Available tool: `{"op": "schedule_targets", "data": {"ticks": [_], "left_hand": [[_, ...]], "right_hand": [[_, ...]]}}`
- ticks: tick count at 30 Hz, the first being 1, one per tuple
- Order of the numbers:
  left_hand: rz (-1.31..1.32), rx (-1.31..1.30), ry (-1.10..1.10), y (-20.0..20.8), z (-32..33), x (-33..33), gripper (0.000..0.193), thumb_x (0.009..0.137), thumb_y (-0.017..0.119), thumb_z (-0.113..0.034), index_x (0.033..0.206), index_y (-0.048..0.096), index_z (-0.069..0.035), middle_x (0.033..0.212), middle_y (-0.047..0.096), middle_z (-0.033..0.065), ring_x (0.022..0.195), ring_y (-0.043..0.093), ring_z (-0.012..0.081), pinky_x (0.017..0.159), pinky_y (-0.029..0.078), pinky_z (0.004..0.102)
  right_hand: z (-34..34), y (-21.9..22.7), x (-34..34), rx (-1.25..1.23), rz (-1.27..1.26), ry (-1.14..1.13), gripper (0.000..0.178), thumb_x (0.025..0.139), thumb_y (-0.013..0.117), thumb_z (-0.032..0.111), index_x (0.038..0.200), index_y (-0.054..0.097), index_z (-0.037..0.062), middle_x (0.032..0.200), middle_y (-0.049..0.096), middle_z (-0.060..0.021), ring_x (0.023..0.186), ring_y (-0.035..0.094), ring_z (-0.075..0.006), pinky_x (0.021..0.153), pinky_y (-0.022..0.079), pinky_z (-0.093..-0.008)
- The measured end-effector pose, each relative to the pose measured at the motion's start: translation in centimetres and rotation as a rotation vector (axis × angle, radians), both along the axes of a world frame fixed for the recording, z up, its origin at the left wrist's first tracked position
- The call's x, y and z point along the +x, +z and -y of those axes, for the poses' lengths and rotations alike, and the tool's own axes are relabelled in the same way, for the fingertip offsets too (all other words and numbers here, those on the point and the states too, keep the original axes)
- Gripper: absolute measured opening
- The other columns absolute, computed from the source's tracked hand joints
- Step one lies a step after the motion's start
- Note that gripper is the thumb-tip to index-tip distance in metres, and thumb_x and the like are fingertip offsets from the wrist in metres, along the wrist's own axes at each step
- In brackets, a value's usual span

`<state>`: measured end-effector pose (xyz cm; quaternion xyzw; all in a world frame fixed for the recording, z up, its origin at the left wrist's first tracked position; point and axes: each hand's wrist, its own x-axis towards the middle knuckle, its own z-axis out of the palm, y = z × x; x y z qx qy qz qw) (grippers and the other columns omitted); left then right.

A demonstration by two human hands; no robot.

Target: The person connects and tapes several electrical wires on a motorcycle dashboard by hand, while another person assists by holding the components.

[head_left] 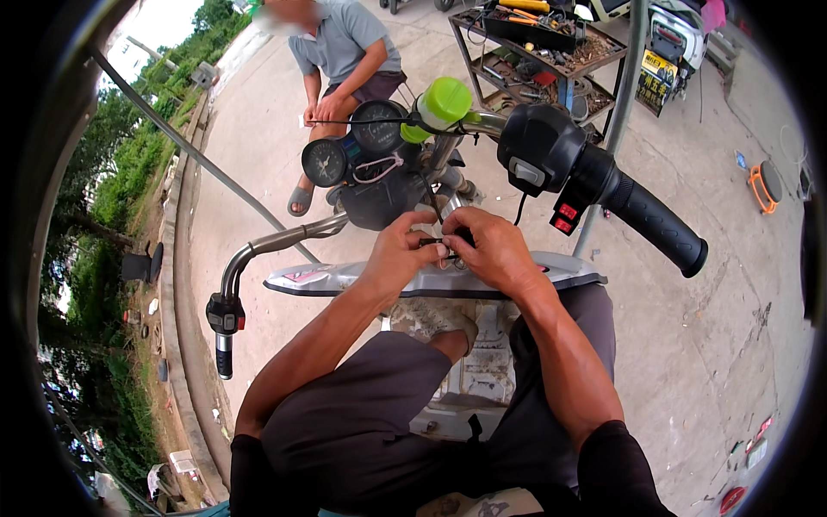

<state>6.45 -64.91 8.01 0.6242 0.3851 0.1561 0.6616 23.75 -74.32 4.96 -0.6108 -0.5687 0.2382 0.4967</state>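
My left hand point(399, 254) and my right hand point(491, 250) meet just behind the steering column of a three-wheeler or motorcycle. Both hands are closed in a pinch on thin dark wires point(437, 242), close to each other. The exact ends between the fingertips are too small to make out. A black cable point(431, 191) runs down toward the fingers from the round gauges point(379, 126). Below the hands lies a silver-white front panel point(332, 277) with a dark lower edge. The chrome handlebar point(258, 247) spreads out to either side.
A black right grip point(659, 222) with red switches point(565, 217) juts out at right; the left grip point(224, 353) is lower left. A lime-green container point(445, 103) sits by the gauges. Beyond are a seated person point(349, 56), a tool cart point(538, 82) and an orange round object point(764, 189).
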Motion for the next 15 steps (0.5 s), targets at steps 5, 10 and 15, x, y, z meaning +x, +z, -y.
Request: {"op": "schedule_targets", "data": {"ticks": [5,10,15], "left_hand": [[0.002,0.002,0.002,-0.2,0.2,-0.1,0.055,0.092,0.072,0.002,0.141,0.047,0.004,0.098,0.071,0.0107,0.084,0.068,0.0156,0.078,0.05,0.0282],[-0.083,0.048,-0.002,0.1,0.3,0.2,0.057,0.093,0.073,-0.001,0.142,0.044,0.005,0.101,0.071,0.0099,0.085,0.067,0.0138,0.073,0.047,0.0258],[-0.094,-0.043,0.09,-0.5,-0.6,-0.1,0.052,0.097,0.072,-0.011,0.14,0.047,0.002,0.1,0.071,0.008,0.083,0.063,0.0111,0.071,0.044,0.024]], "right_hand": [[-0.1,-1.4,-0.1,0.15,0.177,-0.012,0.011,0.09,0.069,0.015,0.099,0.07,0.0098,0.091,0.068,-0.0094,0.085,0.07,-0.0344,0.072,0.054,-0.0455],[-0.2,-1.4,0.3,0.111,0.332,0.018,0.01,0.091,0.064,0.011,0.1,0.067,0.0089,0.095,0.066,-0.0082,0.085,0.07,-0.0349,0.069,0.054,-0.0482],[-0.8,-1.2,0.5,0.123,0.318,0.003,0.007,0.092,0.063,0.01,0.098,0.065,0.0077,0.097,0.066,-0.0088,0.085,0.069,-0.0358,0.067,0.054,-0.0483]]}}
